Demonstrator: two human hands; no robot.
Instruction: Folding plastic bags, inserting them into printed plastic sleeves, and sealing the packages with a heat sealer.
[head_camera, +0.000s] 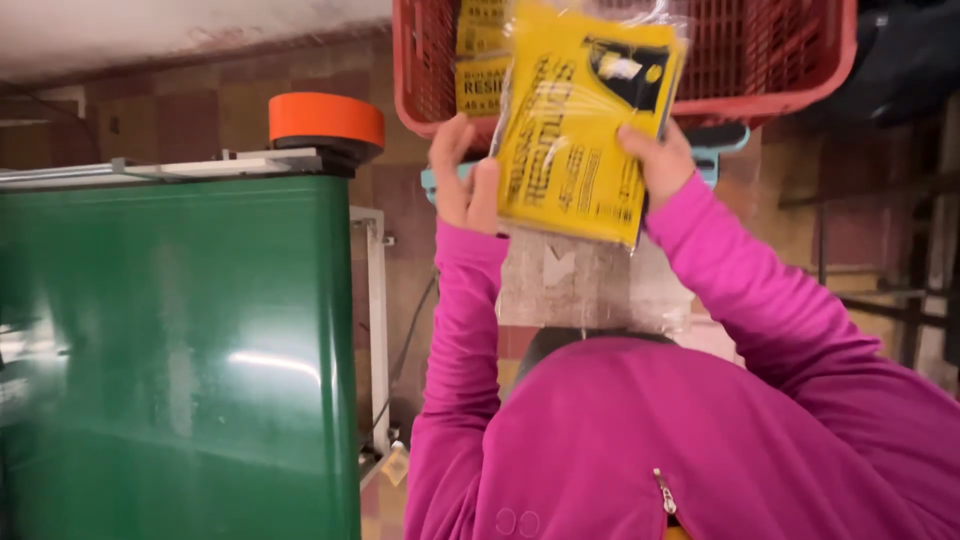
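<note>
I hold a flat yellow packet (578, 125) wrapped in clear plastic, with black print and a small picture in one corner. My left hand (458, 178) grips its left edge and my right hand (655, 158) grips its right edge. Both arms wear magenta sleeves. The packet is tilted in front of the rim of a red plastic crate (820, 75) with latticed walls. More yellow packets (480, 60) lie inside the crate.
A large glossy green cabinet (180, 350) fills the left, with an orange disc (326, 120) on its grey top. A teal object (722, 140) shows under the crate. A white frame (377, 320) and a thin cable stand beside the cabinet. Brown tiles lie behind.
</note>
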